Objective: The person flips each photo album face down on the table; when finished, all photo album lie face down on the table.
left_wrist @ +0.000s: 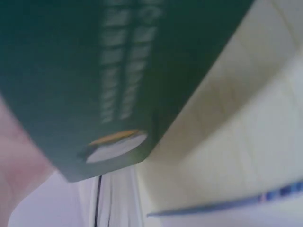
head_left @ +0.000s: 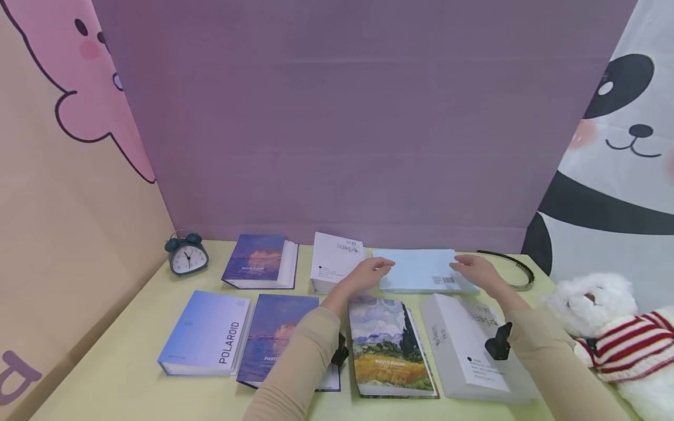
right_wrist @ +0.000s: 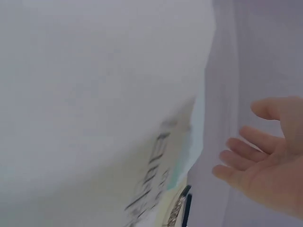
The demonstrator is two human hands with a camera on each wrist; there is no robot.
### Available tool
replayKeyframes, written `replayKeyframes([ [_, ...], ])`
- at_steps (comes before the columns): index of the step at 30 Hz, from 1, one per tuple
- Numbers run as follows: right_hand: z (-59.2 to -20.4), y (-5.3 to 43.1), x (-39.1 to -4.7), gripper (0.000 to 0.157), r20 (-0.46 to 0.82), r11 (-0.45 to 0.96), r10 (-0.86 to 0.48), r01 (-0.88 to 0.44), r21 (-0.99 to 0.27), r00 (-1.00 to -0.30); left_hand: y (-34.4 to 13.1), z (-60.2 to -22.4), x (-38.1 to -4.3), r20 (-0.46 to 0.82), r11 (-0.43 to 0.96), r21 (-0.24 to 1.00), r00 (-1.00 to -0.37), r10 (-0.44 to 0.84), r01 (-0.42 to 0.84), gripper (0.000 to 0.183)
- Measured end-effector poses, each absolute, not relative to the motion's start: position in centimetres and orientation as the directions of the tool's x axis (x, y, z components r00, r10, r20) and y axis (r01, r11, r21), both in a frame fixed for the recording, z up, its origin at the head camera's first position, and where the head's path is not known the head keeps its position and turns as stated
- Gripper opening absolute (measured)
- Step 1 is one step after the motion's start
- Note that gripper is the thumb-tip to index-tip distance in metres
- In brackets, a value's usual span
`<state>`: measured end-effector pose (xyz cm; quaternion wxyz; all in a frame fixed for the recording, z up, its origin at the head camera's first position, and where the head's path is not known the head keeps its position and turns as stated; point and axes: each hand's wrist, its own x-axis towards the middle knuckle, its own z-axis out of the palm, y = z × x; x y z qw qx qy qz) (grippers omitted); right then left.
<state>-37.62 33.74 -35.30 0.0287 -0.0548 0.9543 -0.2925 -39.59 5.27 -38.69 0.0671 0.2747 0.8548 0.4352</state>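
Note:
A light blue book (head_left: 416, 272) with a barcode lies flat at the back of the table, between my two hands. My left hand (head_left: 365, 275) hovers by its left end with fingers loosely bent and nothing visible in them. Over its right end is my right hand (head_left: 479, 272); in the right wrist view its fingers (right_wrist: 246, 153) are spread and hold nothing. Whether either hand touches the book is unclear. Below the left forearm sits a photo album with a painted landscape (head_left: 387, 345). A dark green surface with pale lettering (left_wrist: 128, 71) fills much of the left wrist view.
White boxed albums stand behind (head_left: 334, 260) and in front (head_left: 474, 351). Purple photo albums (head_left: 258, 260) and a blue Polaroid album (head_left: 207, 333) are at left. An alarm clock (head_left: 188, 254), a dark headband (head_left: 518, 269) and a white teddy bear (head_left: 616, 339) flank them.

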Motion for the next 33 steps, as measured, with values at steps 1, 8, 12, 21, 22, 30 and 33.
replayKeyframes([
  [1,-35.2,33.4,-37.7,0.060,0.006,0.805,-0.133,-0.112,-0.582,-0.991,5.1,-38.4,-39.5,0.144,0.464,0.781,-0.843,0.518,0.418,0.039],
  [8,-34.2,30.0,-38.5,0.058,0.172,0.722,-0.160,-0.234,-0.652,-0.972,2.8,-37.0,-39.3,0.233,0.433,0.798,-0.877,0.420,0.420,0.039],
  [12,-34.0,27.7,-38.9,0.058,0.226,0.686,-0.187,-0.291,-0.666,-0.956,1.4,-36.5,-39.2,0.251,0.426,0.815,-0.901,0.354,0.394,0.038],
  [21,-34.3,23.1,-39.9,0.057,0.263,0.645,-0.255,-0.366,-0.670,-0.930,-1.3,-36.3,-39.1,0.300,0.409,0.822,-0.912,0.281,0.396,0.035],
  [22,-34.4,22.6,-39.9,0.057,0.266,0.644,-0.267,-0.376,-0.667,-0.927,-1.6,-36.4,-39.1,0.304,0.410,0.822,-0.913,0.273,0.396,0.035],
  [30,-35.5,18.9,-40.0,0.051,0.259,0.648,-0.337,-0.423,-0.633,-0.905,-4.4,-36.9,-39.1,0.302,0.404,0.841,-0.932,0.200,0.360,0.038],
  [33,-35.9,17.6,-39.9,0.051,0.261,0.633,-0.357,-0.438,-0.638,-0.897,-5.6,-37.2,-39.3,0.288,0.403,0.850,-0.940,0.181,0.338,0.040],
])
